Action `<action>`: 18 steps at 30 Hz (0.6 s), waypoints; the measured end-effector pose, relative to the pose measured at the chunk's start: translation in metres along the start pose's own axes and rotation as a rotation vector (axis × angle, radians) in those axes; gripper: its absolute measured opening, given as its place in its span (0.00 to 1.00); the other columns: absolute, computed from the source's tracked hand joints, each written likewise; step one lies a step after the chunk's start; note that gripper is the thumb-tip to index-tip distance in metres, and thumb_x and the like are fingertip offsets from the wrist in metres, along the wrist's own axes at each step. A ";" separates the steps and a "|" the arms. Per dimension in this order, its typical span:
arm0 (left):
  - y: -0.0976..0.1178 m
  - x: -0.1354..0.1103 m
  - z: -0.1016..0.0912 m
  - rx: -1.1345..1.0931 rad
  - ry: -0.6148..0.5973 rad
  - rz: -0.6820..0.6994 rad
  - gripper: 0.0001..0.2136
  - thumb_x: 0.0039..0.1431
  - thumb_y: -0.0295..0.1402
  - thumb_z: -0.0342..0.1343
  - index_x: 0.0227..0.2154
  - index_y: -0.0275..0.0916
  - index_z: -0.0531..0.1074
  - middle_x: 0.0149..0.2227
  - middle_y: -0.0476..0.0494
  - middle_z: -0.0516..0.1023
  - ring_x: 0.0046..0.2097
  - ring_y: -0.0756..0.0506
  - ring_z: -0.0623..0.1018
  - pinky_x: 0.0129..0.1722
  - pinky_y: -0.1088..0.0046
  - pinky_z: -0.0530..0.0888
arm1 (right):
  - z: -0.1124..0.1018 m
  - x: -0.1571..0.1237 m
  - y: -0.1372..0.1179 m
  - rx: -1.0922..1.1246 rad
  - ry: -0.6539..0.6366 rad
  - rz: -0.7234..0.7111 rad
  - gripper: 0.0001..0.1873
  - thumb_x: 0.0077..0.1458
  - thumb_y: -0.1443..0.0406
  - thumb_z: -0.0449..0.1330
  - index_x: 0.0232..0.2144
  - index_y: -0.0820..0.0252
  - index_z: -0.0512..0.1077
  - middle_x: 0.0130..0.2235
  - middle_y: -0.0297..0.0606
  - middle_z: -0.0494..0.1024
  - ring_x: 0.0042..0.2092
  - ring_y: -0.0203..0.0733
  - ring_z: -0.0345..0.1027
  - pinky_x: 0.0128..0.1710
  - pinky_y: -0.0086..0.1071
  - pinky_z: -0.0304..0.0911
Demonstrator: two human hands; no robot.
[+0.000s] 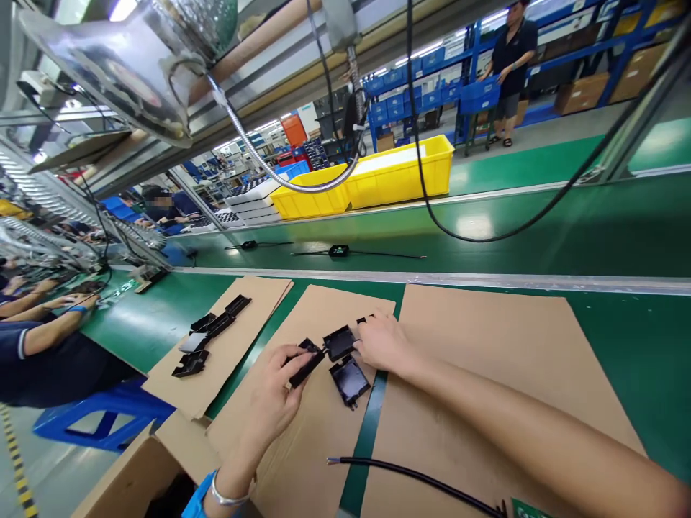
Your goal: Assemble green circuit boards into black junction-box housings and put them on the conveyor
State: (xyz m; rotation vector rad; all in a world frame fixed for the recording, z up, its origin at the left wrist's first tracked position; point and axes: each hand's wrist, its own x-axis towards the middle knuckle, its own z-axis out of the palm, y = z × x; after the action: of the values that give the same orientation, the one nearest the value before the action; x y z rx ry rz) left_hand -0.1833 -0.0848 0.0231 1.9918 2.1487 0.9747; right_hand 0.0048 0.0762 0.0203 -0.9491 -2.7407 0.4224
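Note:
My left hand (278,392) is closed around a small open black plastic case (306,365), tilted just above the cardboard sheet (291,424). To its right, two more black cases lie with their hollow sides up: one case (340,343) close to my right fingers, another case (350,381) nearer to me. My right hand (381,342) has its fingers curled at the far edge of the cardboard, over another black piece (364,319) that is mostly hidden under them. A thick black cable (415,475) with a stripped end lies below my right forearm.
Several black cases (216,325) lie on a left cardboard sheet (259,291). Thin cabled black modules (339,250) rest on the green conveyor (486,255). Beyond stand yellow bins (399,176). A black cable (426,194) hangs overhead. Co-workers sit at left; one person (512,65) stands behind.

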 end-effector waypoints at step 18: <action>-0.056 0.090 0.029 0.133 -0.302 0.052 0.28 0.42 0.21 0.54 0.51 0.42 0.73 0.53 0.43 0.71 0.56 0.39 0.69 0.57 0.64 0.66 | -0.019 -0.039 0.019 0.460 -0.147 0.032 0.13 0.53 0.60 0.55 0.24 0.62 0.72 0.28 0.44 0.74 0.39 0.51 0.66 0.42 0.44 0.59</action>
State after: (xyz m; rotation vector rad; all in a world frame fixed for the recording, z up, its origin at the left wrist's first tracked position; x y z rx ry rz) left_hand -0.2346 0.0106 0.0067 2.1023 2.0519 0.5056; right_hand 0.0507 0.0695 0.0277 -0.8631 -2.5719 1.1079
